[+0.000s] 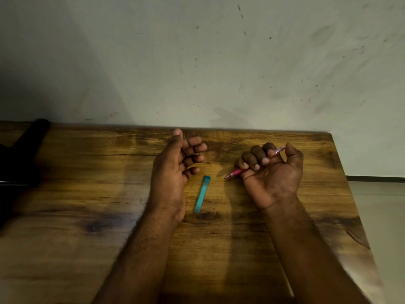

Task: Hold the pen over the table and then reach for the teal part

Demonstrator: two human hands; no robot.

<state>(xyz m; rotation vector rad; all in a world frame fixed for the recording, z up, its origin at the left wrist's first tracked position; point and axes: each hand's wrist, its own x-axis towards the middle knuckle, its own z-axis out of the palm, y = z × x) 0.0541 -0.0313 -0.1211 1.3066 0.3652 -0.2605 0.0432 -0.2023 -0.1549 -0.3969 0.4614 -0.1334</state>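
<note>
Pink plastic showed at both ends of the right hand's (270, 172) grip: the fingers were curled round a pink pen (236, 172), with the palm turned up. The pen's dark tip stuck out past the little finger, pointing toward the middle of the surface (87, 194), and its paler rear end rose between the thumb and the forefinger. The wrist and forearm of that hand lay along the wood, running back toward the lower right edge of the view.

Across from it, the left hand (175, 167) stood on its outer edge with the palm facing the right hand. It held nothing; its fingers were loosely bent and the thumb pointed up toward the wall (197, 62). Between the two hands, just beside the left palm, a slim teal case (202, 194) lay flat on the wood, its long axis running roughly away from the person and tilted slightly to the right. Neither hand touched it, and the pen tip lay near its far end but apart from it.

Wood grain with dark knots covered the surface, which met a pale, speckled wall at its far edge. A black object (28, 150), too dark to make out, sat at the far left corner.
</note>
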